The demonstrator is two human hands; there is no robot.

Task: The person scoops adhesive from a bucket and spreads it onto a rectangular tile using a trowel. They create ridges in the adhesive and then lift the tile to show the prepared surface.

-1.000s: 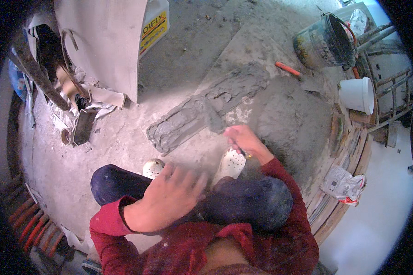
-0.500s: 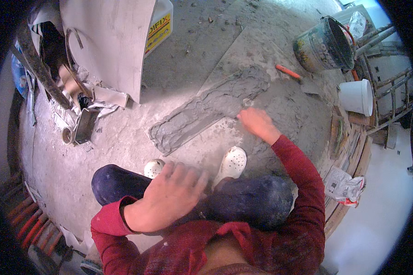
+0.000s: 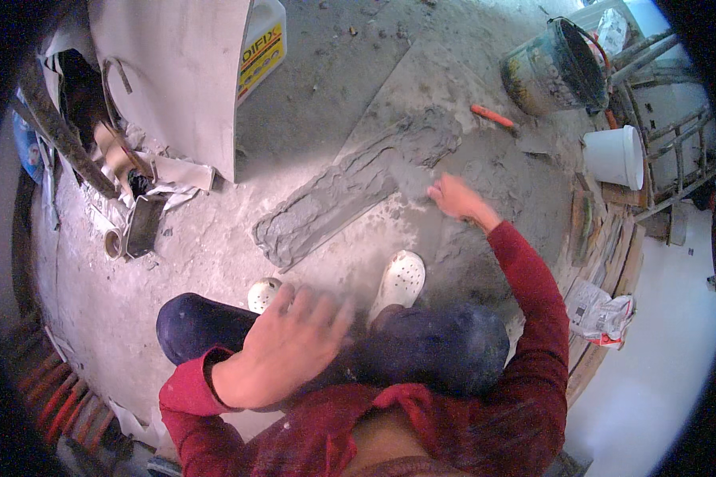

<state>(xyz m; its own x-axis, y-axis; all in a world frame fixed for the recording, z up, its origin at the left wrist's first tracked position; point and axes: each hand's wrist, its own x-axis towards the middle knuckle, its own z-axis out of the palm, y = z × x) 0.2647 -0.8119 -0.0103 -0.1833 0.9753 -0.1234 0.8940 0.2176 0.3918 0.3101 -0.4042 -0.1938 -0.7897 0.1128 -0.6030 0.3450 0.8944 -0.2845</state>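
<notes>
A long strip of wet grey mortar (image 3: pixel 326 203) lies slantwise on the floor ahead of my feet. My right hand (image 3: pixel 457 199) is closed beside the strip's right end, gripping what looks like a trowel. Its grey blade (image 3: pixel 412 181) is blurred and hard to tell from the mortar, and the handle is hidden in my fist. Over my lap, near the left knee, my left hand (image 3: pixel 290 342) is open with its fingers somewhat apart and nothing in it.
An orange-handled trowel (image 3: pixel 493 116) lies beyond the mortar. Right of it stand a dirty bucket (image 3: pixel 533 71) and a white bucket (image 3: pixel 608 157), with planks (image 3: pixel 612 254) nearer me. Leaning board (image 3: pixel 175 87), jug (image 3: pixel 264 48) and scraps (image 3: pixel 143 215) occupy the left. My white clogs (image 3: pixel 402 278) are close to the mortar.
My right hand has moved a little to the right and slightly away from me along the mortar. The left hand stays nearly in place. The whole view has shifted slightly.
</notes>
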